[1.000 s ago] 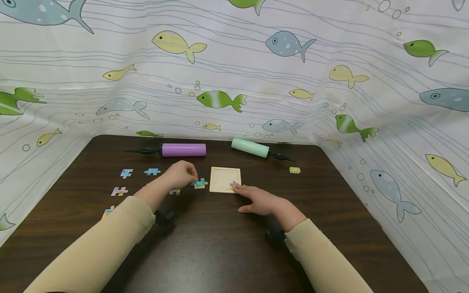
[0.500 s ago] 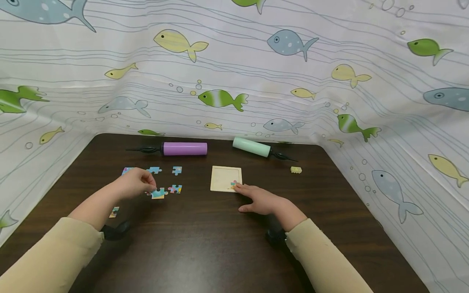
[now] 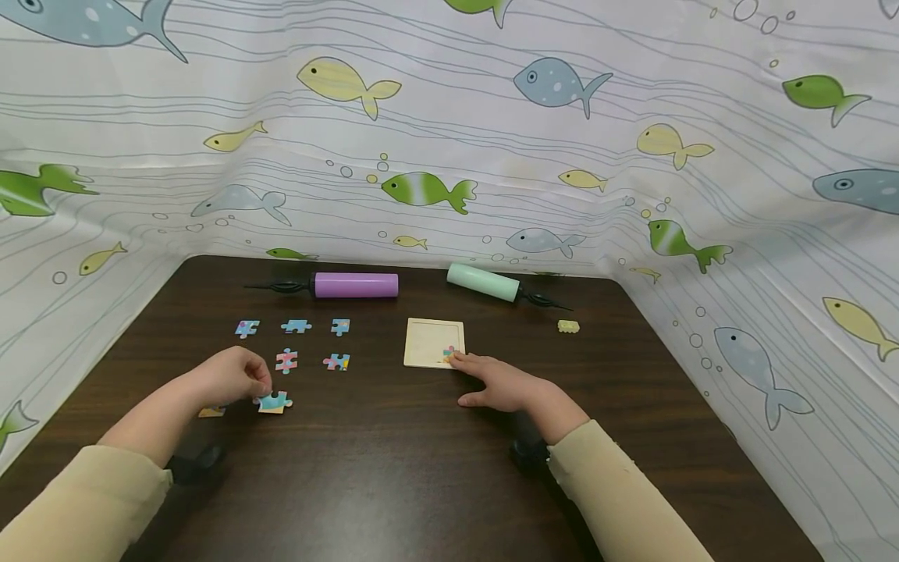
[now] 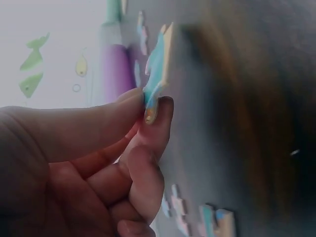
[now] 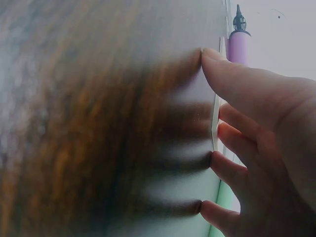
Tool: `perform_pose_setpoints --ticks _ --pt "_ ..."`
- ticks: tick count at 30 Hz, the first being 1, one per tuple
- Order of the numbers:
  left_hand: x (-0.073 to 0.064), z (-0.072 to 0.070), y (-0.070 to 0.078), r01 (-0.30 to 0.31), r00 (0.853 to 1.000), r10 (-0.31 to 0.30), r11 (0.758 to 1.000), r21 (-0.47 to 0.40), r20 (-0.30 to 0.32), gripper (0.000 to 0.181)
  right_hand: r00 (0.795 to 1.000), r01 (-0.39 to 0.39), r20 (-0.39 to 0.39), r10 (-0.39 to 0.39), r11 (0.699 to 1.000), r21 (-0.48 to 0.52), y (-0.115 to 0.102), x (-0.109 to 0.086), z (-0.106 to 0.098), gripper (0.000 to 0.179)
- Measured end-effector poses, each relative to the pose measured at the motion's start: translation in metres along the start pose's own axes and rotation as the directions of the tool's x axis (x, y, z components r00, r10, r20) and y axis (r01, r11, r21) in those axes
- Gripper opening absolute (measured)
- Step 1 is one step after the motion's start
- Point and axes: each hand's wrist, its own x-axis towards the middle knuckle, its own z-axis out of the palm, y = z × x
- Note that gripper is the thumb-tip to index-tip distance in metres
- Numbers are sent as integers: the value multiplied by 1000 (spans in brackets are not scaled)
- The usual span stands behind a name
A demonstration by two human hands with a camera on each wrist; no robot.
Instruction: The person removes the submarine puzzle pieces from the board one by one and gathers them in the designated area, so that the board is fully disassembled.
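Note:
Between the thumb and index finger of my left hand (image 3: pixel 228 377) is a teal jigsaw piece (image 3: pixel 274 403) with a tan bottom edge. The left wrist view shows this jigsaw piece (image 4: pixel 157 64) edge-on, pinched at one knob. A wooden puzzle tray (image 3: pixel 424 337) lies at mid-table, with one small colourful piece (image 3: pixel 448 353) in its near right corner. My right hand (image 3: pixel 499 382) rests with spread fingers at that corner, some fingertips on the tray and others on the table. Beside my left hand lies another jigsaw piece (image 3: pixel 211 412), partly hidden by it.
Several loose jigsaw pieces (image 3: pixel 296 325) lie in rows left of the tray. At the back are a purple hand pump (image 3: pixel 356 285) and a mint green pump (image 3: pixel 485 282). A small yellow block (image 3: pixel 568 326) sits at right. A fish-print curtain (image 3: pixel 435 140) surrounds the table (image 3: pixel 393 484).
My left hand has carried the teal piece from beside the tray leftward and toward me, past the loose pieces. My right hand has stayed at the tray's corner.

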Motion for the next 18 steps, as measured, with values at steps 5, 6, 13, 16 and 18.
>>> perform_pose_setpoints --ticks 5,6,13,16,18 --pt "2 6 -4 33 999 -33 999 13 -8 11 1000 4 2 -4 1000 3 -1 0 -1 76" --pt "2 7 -5 36 999 -35 999 24 -18 11 1000 7 3 -7 1000 1 0 0 -1 76" --pt "6 8 6 40 992 -26 992 120 -123 12 1000 -17 16 17 1000 -2 0 0 -1 77" --pt "12 6 19 21 991 -2 990 142 -131 10 1000 -16 12 16 1000 3 -1 0 -1 76" --pt "17 6 30 6 993 12 989 147 -117 9 1000 -13 11 13 1000 1 -1 0 -1 76"
